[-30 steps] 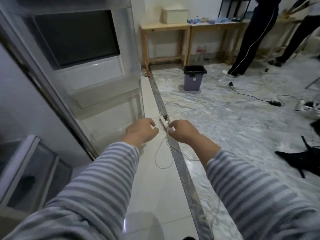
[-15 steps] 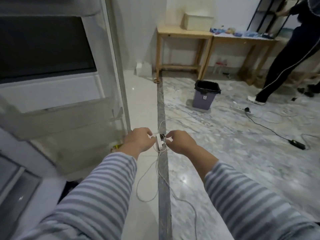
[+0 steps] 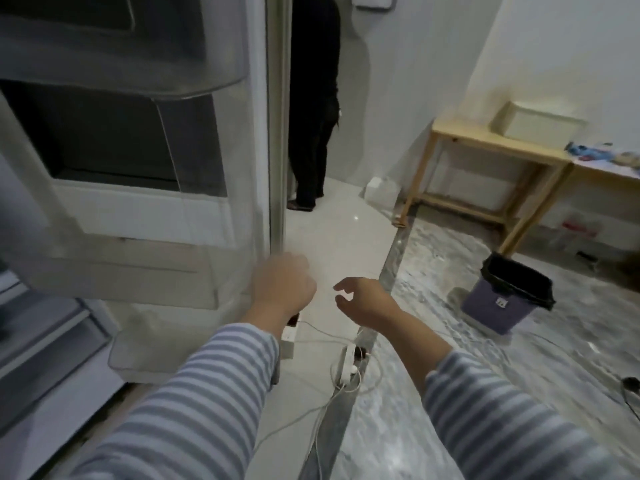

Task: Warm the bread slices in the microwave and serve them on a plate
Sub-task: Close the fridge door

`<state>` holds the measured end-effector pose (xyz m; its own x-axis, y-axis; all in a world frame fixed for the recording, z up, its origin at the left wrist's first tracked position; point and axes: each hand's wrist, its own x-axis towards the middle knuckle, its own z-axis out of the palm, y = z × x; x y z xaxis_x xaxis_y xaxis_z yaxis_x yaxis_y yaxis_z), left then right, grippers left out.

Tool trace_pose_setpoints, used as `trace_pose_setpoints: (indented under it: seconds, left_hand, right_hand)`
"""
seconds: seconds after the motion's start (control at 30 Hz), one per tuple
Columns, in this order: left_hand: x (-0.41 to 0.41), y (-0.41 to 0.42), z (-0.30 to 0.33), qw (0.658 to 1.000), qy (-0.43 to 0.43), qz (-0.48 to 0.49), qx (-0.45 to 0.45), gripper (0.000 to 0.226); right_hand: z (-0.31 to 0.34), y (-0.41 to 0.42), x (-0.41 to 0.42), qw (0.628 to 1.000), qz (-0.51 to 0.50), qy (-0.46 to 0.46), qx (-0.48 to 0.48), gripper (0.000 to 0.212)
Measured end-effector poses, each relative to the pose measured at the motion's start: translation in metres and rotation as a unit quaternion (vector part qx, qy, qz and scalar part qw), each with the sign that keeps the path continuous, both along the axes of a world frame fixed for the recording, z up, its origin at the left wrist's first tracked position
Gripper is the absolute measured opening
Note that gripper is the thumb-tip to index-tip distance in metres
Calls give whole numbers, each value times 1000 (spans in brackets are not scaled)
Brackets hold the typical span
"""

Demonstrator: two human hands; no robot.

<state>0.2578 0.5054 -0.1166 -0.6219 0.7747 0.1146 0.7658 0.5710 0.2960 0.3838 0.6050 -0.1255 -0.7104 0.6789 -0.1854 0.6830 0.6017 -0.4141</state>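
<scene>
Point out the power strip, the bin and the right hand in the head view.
power strip (image 3: 347, 365): head view, on its white body, on the floor.
bin (image 3: 498, 311): head view, on its purple side wall.
right hand (image 3: 365, 301): head view, on the back of the hand.

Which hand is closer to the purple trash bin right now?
Right. The right hand hangs over the floor's dark strip, left of the purple trash bin; the left hand is farther left, near the cabinet.

Both arms wore long sleeves (image 3: 194, 403) — grey-blue with paler horizontal stripes — pushed up short of the wrists, leaving the left hand (image 3: 282, 285) and right hand (image 3: 367, 301) bare.
</scene>
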Motion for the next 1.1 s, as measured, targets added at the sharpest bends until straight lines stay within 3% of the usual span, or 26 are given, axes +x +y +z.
trace_pose_setpoints:
  seconds: [0.33, 0.6, 0.77, 0.87, 1.0, 1.1]
  left_hand:
    - [-23, 48, 46, 977, 45, 198, 64, 29]
    - [-1, 69, 79, 913, 97, 373, 133, 34]
    - [6, 74, 129, 877, 209, 410, 137, 46]
    - [1, 72, 151, 857, 260, 436, 91, 68]
    - [-13, 71, 164, 837, 269, 475, 25, 98]
    - [-22, 72, 162, 827, 262, 497, 13, 115]
  right_hand:
    - [51, 89, -77, 970, 230, 44, 59, 35]
    - [106, 129, -123, 887, 431, 117, 120, 37]
    - [153, 131, -143, 820, 473, 267, 181, 40]
    - [179, 127, -154, 799, 413, 370, 234, 57]
    - [193, 127, -174, 765, 416, 378, 313, 98]
    - [191, 122, -192, 742, 426, 398, 332, 113]
